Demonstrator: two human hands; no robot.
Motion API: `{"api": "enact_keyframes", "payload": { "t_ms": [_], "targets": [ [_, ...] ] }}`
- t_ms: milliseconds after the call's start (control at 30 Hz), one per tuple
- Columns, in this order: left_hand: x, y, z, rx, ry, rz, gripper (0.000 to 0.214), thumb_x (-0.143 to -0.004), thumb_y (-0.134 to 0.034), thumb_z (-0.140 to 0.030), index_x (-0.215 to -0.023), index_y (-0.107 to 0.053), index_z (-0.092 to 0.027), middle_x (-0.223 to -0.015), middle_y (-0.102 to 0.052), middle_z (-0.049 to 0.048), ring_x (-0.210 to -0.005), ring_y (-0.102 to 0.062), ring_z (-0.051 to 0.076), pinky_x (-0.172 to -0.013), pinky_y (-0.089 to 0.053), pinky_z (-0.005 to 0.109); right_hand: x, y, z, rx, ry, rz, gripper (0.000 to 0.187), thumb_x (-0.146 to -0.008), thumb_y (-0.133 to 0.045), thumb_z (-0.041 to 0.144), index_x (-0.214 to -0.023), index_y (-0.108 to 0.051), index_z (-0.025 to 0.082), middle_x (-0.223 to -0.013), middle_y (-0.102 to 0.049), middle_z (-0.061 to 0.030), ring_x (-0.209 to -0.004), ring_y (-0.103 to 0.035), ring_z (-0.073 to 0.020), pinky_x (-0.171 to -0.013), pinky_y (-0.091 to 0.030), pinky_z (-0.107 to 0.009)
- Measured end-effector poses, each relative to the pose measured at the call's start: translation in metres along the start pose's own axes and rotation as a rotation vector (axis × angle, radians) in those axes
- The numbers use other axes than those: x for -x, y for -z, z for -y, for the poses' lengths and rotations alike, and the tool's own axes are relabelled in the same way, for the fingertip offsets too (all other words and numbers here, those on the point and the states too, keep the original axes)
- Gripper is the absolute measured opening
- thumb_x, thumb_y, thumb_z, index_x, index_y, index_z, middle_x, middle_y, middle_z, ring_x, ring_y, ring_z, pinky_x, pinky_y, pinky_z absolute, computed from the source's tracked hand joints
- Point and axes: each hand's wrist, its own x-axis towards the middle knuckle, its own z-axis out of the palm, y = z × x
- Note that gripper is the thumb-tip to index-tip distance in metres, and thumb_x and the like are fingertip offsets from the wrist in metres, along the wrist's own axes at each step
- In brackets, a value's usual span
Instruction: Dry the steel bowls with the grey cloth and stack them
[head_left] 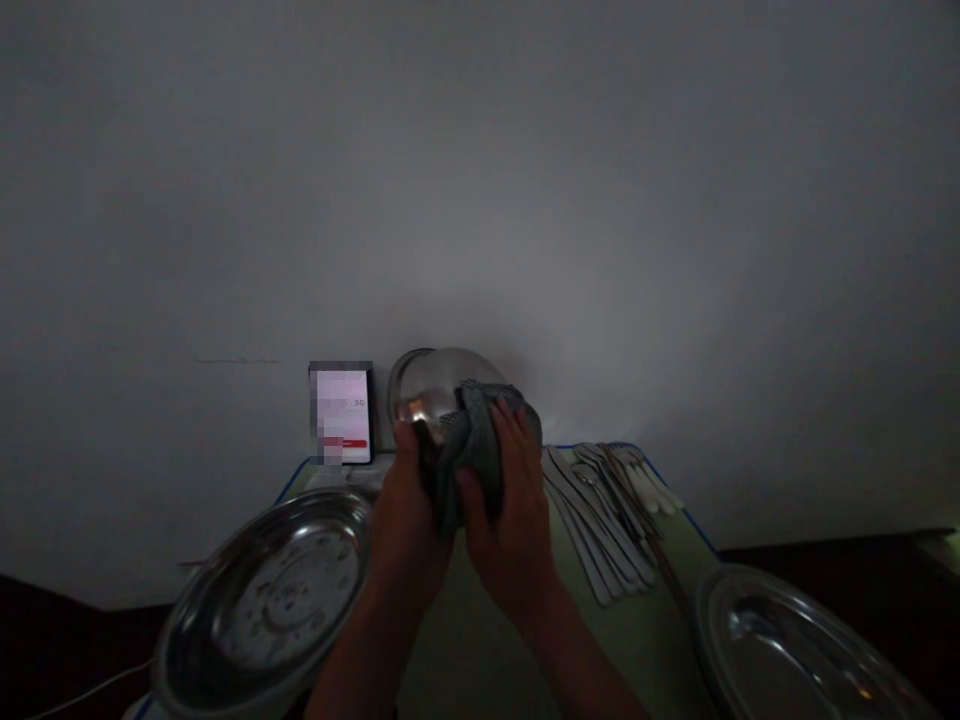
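A grey-green cloth (474,450) is bunched between my two hands, in front of a shiny round metal vessel (442,380) by the wall. My right hand (517,510) is closed on the cloth, its fingers pressed along the right side. My left hand (409,520) is closed at the cloth's left side, thumb up. Beside that thumb shows a dark edge of something, mostly covered by the cloth; its kind cannot be made out. Whether the metal vessel touches the hands is hidden by the cloth.
Left stands a large metal basin (184,610) with a patterned bottom; another metal dish (712,620) is at the lower right. Several pieces of cutlery (600,530) lie on the green table (480,640), right of my hands. A phone (352,415) leans against the wall (480,200).
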Motion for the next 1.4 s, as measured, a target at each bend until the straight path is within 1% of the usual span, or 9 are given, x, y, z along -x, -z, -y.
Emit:
{"api": "enact_keyframes", "payload": {
  "t_ms": [167,267,533,667,767,867,1000,1200,1400],
  "targets": [
    [0.002,0.001,0.000,-0.264,-0.027,0.052,0.035,-0.082,-0.053,-0.046,-0.064,-0.066,-0.019,-0.066,-0.068,0.0046,-0.065,-0.061,0.020,-0.055,-0.048,0.027,-0.007,0.013,-0.003,0.015,0.048,0.053,0.055,-0.094,-0.046,0.031,-0.147,-0.033,0.020,-0.154,-0.035,-0.0103,-0.144,-0.027,-0.0237,-0.116,-0.028,-0.052],
    [0.003,0.002,-0.004,-0.567,-0.155,0.152,0.040,-0.080,-0.048,-0.045,-0.050,-0.052,-0.019,-0.051,-0.054,0.0006,-0.053,-0.048,0.016,-0.047,-0.034,0.026,-0.010,0.019,-0.009,-0.100,-0.018,0.096,0.045,-0.098,-0.037,0.028,-0.142,-0.043,0.023,-0.154,-0.036,-0.0060,-0.144,-0.028,-0.0202,-0.118,-0.028,-0.048],
    [-0.005,0.017,-0.012,-0.687,-0.187,0.214,0.045,-0.087,-0.043,-0.052,-0.062,-0.058,-0.018,-0.062,-0.061,0.0020,-0.063,-0.054,0.019,-0.056,-0.039,0.027,-0.016,0.016,-0.018,-0.217,-0.141,0.110,0.040,-0.099,-0.035,0.030,-0.133,-0.054,0.025,-0.143,-0.052,-0.0059,-0.136,-0.044,-0.0193,-0.114,-0.035,-0.047],
    [-0.008,0.024,-0.014,-0.587,-0.244,0.178,0.044,-0.087,-0.045,-0.055,-0.076,-0.065,-0.018,-0.078,-0.070,0.0045,-0.075,-0.060,0.021,-0.064,-0.045,0.028,-0.018,0.034,-0.014,-0.156,-0.116,-0.123,0.041,-0.100,-0.033,0.028,-0.137,-0.048,0.030,-0.145,-0.050,-0.0050,-0.135,-0.044,-0.0217,-0.112,-0.037,-0.051],
    [-0.009,0.026,-0.013,-0.638,-0.272,0.309,0.038,-0.087,-0.048,-0.049,-0.075,-0.066,-0.018,-0.075,-0.069,0.0038,-0.072,-0.060,0.020,-0.064,-0.045,0.028,-0.019,0.047,-0.006,-0.092,0.016,-0.253,0.044,-0.099,-0.033,0.025,-0.142,-0.041,0.036,-0.156,-0.033,-0.0001,-0.143,-0.031,-0.0229,-0.115,-0.029,-0.054],
    [-0.008,0.025,-0.010,-0.714,-0.310,0.418,0.032,-0.087,-0.046,-0.041,-0.077,-0.066,-0.018,-0.071,-0.068,0.0027,-0.067,-0.059,0.019,-0.060,-0.043,0.027,-0.018,0.044,-0.005,-0.037,0.080,-0.031,0.043,-0.098,-0.038,0.026,-0.139,-0.046,0.034,-0.158,-0.027,0.0003,-0.146,-0.023,-0.0236,-0.117,-0.024,-0.054],
    [-0.006,0.024,-0.014,-0.870,-0.398,0.347,0.036,-0.087,-0.041,-0.036,-0.059,-0.055,-0.020,-0.053,-0.058,0.0001,-0.050,-0.048,0.015,-0.050,-0.033,0.025,-0.017,0.029,-0.016,-0.102,-0.019,0.276,0.039,-0.099,-0.036,0.028,-0.135,-0.052,0.028,-0.150,-0.041,-0.0056,-0.140,-0.035,-0.0206,-0.116,-0.030,-0.049],
    [-0.001,0.036,-0.030,-0.903,-0.408,0.470,0.045,-0.083,-0.045,-0.044,-0.045,-0.038,-0.021,-0.042,-0.033,-0.0046,-0.042,-0.030,0.010,-0.044,-0.021,0.024,-0.025,0.046,-0.014,-0.162,-0.075,0.283,0.026,-0.097,-0.042,0.034,-0.101,-0.065,0.022,-0.097,-0.066,-0.0051,-0.095,-0.060,-0.0172,-0.087,-0.049,-0.033],
    [-0.007,0.042,-0.020,-0.623,-0.224,0.565,0.045,-0.080,-0.052,-0.045,-0.043,-0.044,-0.020,-0.044,-0.035,-0.0043,-0.042,-0.031,0.009,-0.039,-0.020,0.022,-0.033,0.070,-0.021,-0.301,-0.237,0.439,0.034,-0.094,-0.047,0.044,-0.079,-0.065,0.019,-0.069,-0.062,0.0019,-0.065,-0.055,-0.0124,-0.060,-0.044,-0.023]
  ]
}}
